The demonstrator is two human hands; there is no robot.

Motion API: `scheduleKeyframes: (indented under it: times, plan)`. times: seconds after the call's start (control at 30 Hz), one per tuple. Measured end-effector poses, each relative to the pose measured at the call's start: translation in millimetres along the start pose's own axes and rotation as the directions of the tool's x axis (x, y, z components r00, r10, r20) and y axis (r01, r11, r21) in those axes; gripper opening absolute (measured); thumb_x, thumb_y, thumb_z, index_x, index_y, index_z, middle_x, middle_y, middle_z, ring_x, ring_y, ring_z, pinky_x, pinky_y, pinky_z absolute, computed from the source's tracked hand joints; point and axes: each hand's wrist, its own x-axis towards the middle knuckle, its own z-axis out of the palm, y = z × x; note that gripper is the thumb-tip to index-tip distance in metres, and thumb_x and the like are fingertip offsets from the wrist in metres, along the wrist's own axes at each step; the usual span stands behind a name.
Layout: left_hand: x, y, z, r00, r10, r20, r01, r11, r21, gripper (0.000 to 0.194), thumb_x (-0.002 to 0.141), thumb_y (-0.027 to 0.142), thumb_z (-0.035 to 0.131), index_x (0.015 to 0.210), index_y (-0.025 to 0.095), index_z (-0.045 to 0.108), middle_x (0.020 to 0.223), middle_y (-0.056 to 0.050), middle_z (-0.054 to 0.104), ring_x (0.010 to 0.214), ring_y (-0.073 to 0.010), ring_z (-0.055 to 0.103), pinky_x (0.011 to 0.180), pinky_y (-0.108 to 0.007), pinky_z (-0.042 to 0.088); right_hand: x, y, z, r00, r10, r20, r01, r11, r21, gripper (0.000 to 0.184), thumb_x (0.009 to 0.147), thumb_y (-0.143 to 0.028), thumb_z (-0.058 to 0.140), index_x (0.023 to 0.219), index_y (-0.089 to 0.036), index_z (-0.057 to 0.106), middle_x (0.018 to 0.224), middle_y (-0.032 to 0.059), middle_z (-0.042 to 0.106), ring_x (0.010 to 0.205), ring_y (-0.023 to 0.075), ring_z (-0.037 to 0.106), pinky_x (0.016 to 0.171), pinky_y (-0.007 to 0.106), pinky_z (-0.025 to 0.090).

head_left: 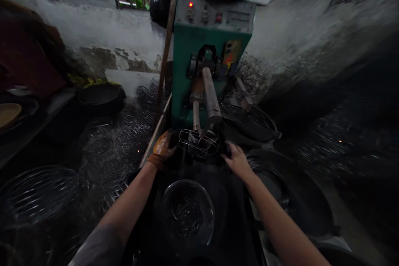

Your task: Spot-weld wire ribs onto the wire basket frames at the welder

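A round wire rack (198, 146) is under the lower arm of a green spot welder (183, 62), between my two hands. My left hand (162, 146), in an orange-stained glove, is closed at the rack's left side, beside a dark edge. At the right side my bare right hand (237, 160) has its fingers bent round a dark edge. The exact grip of both hands is lost in shadow. Above the rack juts the welder's thick upper arm (211, 95). Nearer to me, a clear bowl (213, 212) holds several small bent metal pieces.
Tangled wire pieces (115, 137) heap up on the left, with a wire grid (40, 193) nearer me. Dark pans (299, 191) lie on the right. A wooden pole (168, 37) leans beside the welder, whose red lamp (190, 4) is lit.
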Motion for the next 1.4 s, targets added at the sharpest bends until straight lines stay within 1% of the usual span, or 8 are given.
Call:
scheduleKeyframes:
  times: [0.07,0.13,0.27,0.37,0.57,0.83,1.1,1.4]
  plan:
    - [-8.5,16.9,-14.5,0.991,-0.006,-0.133,0.019,0.995,0.095,0.072,0.088,0.038,0.074,0.153,0.015,0.052,0.153,-0.019,0.058,0.144,-0.0379,0.055,0.123,-0.053,0.047,-9.2,10.4,6.9,0.997,0.059,0.051,-0.061,0.997,0.042,0.053,0.086,-0.024,0.064,0.139,-0.02,0.066,0.13,0.0147,0.076,0.121,0.0327,0.072,0.106,0.052,0.059]
    - [-11.1,38.8,-20.7,0.985,0.045,-0.168,-0.019,0.988,0.152,0.086,0.086,0.044,0.077,0.161,0.017,0.044,0.162,-0.02,0.05,0.152,-0.0395,0.046,0.125,-0.054,0.043,-9.1,11.9,15.1,0.993,0.071,0.099,-0.078,0.995,0.068,0.05,0.085,-0.022,0.063,0.134,-0.022,0.07,0.125,0.0127,0.079,0.119,0.0309,0.074,0.108,0.052,0.058]
    - [-0.3,77.1,-7.5,0.978,0.201,-0.053,-0.188,0.965,0.185,0.097,0.08,0.042,0.082,0.166,0.025,0.039,0.168,-0.015,0.046,0.16,-0.0442,0.032,0.126,-0.057,0.036,1.7,1.5,24.5,0.992,0.092,0.091,-0.098,0.993,0.06,0.035,0.088,-0.017,0.059,0.117,-0.022,0.077,0.116,0.0121,0.083,0.111,0.0304,0.077,0.108,0.054,0.058]
    - [15.5,87.3,6.1,0.976,0.217,-0.033,-0.203,0.951,0.233,0.099,0.076,0.035,0.082,0.165,0.023,0.042,0.162,-0.017,0.054,0.158,-0.0473,0.034,0.123,-0.062,0.035,4.7,-5.1,20.4,0.991,0.119,0.057,-0.124,0.988,0.09,0.033,0.089,-0.016,0.058,0.114,-0.023,0.078,0.111,0.0101,0.084,0.104,0.028,0.079,0.098,0.046,0.063]
    - [25.2,71.6,4.9,0.989,0.15,0.011,-0.149,0.962,0.229,0.08,0.067,0.035,0.087,0.143,0.02,0.065,0.139,-0.02,0.07,0.141,-0.0464,0.056,0.118,-0.061,0.043,16.0,-23.2,1.3,0.996,0.064,0.069,-0.07,0.994,0.088,0.032,0.092,-0.014,0.058,0.116,-0.02,0.079,0.115,0.0102,0.083,0.108,0.0265,0.079,0.098,0.04,0.063]
    - [3.6,31.6,4.2,0.994,0.058,-0.096,-0.048,0.994,0.099,0.066,0.076,0.037,0.079,0.137,0.017,0.064,0.136,-0.019,0.071,0.133,-0.0374,0.065,0.116,-0.051,0.05,59.5,-63.0,-4.7,0.959,-0.025,0.281,0.04,0.998,-0.049,0.034,0.095,-0.009,0.061,0.122,-0.019,0.078,0.125,0.0111,0.081,0.117,0.0262,0.076,0.104,0.037,0.06]
    - [2.9,31.0,0.0,0.993,0.042,-0.111,-0.044,0.999,-0.019,0.069,0.075,0.033,0.08,0.141,0.021,0.062,0.142,-0.014,0.069,0.135,-0.0329,0.064,0.117,-0.046,0.051,60.8,-66.2,-8.6,0.957,-0.075,0.28,0.1,0.992,-0.074,0.037,0.094,-0.009,0.059,0.125,-0.018,0.077,0.125,0.0113,0.081,0.116,0.026,0.077,0.103,0.037,0.06]
    - [7.2,32.5,5.5,0.989,-0.083,-0.121,0.08,0.996,-0.031,0.064,0.077,0.034,0.082,0.137,0.02,0.065,0.134,-0.012,0.074,0.124,-0.0321,0.07,0.11,-0.045,0.057,80.3,-67.4,-4.3,0.955,-0.062,0.289,0.098,0.989,-0.113,0.037,0.094,-0.008,0.06,0.126,-0.017,0.076,0.125,0.0124,0.08,0.117,0.0279,0.076,0.103,0.038,0.06]
